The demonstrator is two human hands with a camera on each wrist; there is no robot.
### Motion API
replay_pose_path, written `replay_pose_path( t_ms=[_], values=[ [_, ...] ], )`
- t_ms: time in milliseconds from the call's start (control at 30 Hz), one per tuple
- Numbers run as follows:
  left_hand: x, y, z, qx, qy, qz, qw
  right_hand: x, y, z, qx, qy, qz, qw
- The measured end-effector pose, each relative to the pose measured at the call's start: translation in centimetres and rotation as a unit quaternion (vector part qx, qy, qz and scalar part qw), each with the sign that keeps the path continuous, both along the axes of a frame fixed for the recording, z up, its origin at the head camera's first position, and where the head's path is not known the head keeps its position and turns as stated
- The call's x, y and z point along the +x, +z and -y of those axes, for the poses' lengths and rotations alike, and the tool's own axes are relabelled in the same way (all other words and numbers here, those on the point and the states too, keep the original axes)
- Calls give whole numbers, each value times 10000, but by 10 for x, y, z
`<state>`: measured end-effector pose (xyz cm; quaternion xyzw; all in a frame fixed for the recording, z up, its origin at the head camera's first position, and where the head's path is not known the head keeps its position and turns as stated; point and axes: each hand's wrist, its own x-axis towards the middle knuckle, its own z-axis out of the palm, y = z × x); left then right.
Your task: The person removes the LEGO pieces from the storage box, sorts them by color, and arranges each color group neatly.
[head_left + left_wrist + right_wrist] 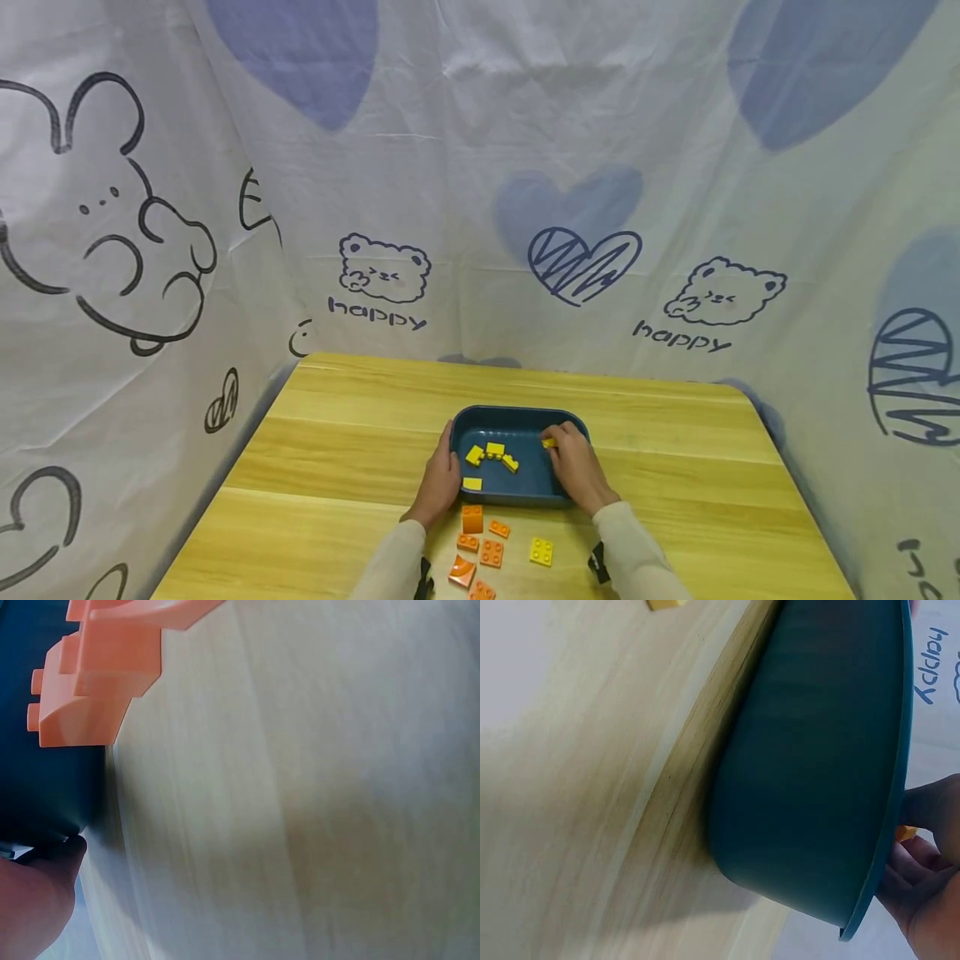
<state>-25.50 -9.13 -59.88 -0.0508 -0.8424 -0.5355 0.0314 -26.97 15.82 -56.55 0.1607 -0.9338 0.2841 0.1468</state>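
A dark blue-green tray [517, 498] stands on the table in the head view, with several yellow toy bricks [495, 450] on its floor, mostly in the left half. My left hand [438, 479] rests against the tray's left side, its fingers extended along the outer wall; in the left wrist view only part of this hand [37, 900] shows at the wall. Over the tray's right half, my right hand [579, 467] pinches another yellow brick [550, 442] between thumb and fingers. The right wrist view shows a bit of that brick [905, 833] just beyond the rim.
Several orange bricks [492, 553] lie on the wooden table [337, 433] just in front of the tray, between the forearms. One yellow brick [541, 551] with studs up lies to their right. A printed white cloth [480, 333] hangs behind the table and along both sides.
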Motion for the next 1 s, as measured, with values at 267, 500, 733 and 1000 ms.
replay_pose_path(
  t_ms=[267,500,733,1000],
  values=[
    [-1,2,-1,10,9,-97,10000,6,6,-2,-3,-33,-166,9999],
    [-2,0,-1,51,18,-96,9999,15,10,-7,-256,17,-576,9980],
    [-2,-1,0,33,58,2,10000,20,12,-13,-503,228,-1128,9921],
    [-1,-2,-1,30,19,0,10000,31,15,-21,-618,168,-1147,9913]
  ],
)
